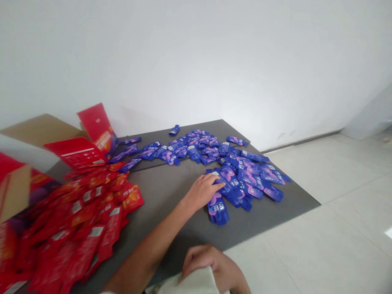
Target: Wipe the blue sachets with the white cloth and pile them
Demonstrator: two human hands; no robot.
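"Pale cloth (199, 282) lies against the right hand (214, 261), its fingers curled; whether they grip, I can't tell."

"And the left hand (202, 190)?"

"Half-curled, touching blue packets (228, 173); can't tell if it's gripping one. More spread beyond and right of it. Red packets (88, 212) heap to its left."

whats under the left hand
Blue packets with pink and white print show around the fingertips of the left hand, lying on the dark grey tabletop. Whatever lies directly beneath the fingers and palm is covered, so it can't be told.
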